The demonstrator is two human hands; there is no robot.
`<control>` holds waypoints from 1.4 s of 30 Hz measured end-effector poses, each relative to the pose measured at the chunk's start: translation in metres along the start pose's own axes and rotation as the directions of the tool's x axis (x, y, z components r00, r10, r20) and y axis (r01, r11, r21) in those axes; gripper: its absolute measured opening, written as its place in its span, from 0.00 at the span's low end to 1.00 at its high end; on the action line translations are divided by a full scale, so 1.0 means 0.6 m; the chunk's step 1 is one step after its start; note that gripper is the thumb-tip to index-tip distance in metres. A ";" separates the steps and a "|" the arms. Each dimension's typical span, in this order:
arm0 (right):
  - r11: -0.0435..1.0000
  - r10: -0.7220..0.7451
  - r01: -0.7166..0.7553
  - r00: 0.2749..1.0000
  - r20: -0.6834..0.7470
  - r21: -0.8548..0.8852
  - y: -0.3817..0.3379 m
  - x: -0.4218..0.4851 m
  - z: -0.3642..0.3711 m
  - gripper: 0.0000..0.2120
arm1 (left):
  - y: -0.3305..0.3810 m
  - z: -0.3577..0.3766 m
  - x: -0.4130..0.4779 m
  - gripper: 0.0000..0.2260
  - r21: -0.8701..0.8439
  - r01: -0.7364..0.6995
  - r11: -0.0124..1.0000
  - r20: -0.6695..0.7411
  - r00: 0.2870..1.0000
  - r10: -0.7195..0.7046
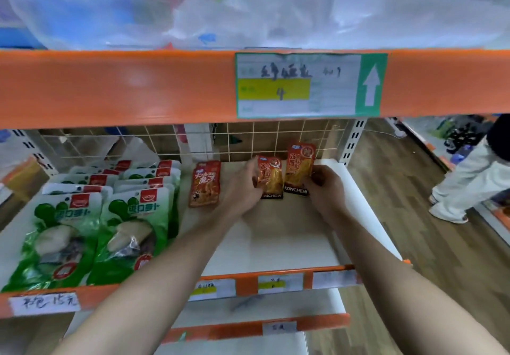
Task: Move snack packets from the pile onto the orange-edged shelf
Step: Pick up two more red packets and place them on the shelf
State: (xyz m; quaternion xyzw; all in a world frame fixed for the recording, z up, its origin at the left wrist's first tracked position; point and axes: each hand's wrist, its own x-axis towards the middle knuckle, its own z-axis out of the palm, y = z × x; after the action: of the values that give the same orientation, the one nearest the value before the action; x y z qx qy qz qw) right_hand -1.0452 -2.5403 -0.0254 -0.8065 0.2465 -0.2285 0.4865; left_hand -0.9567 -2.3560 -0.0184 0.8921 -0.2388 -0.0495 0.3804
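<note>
On shelf (276,238) | left hand (242,189) pinches left packet (271,173) | right hand (327,190) pinches right packet (299,164), corner covered

Bright, even light; soft shadow on shelf board (289,238); plastic bags (276,9) up top blurred; pic edges fisheye-bent.

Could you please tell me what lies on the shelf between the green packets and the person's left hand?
In the head view, one red snack packet lies on the white shelf between the green packets and the left hand.
</note>
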 end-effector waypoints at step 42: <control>0.990 0.096 -0.101 0.994 0.050 0.102 -0.054 -0.007 0.023 0.09 | -0.036 -0.010 -0.045 0.15 0.020 -0.181 0.983 -0.065 0.981 0.182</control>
State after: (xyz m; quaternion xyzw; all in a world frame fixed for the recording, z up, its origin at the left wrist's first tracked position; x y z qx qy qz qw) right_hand -1.0342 -2.5154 -0.0027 -0.7717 0.2626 -0.1984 0.5442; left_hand -0.9705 -2.3265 -0.0320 0.8705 -0.3064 0.0169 0.3847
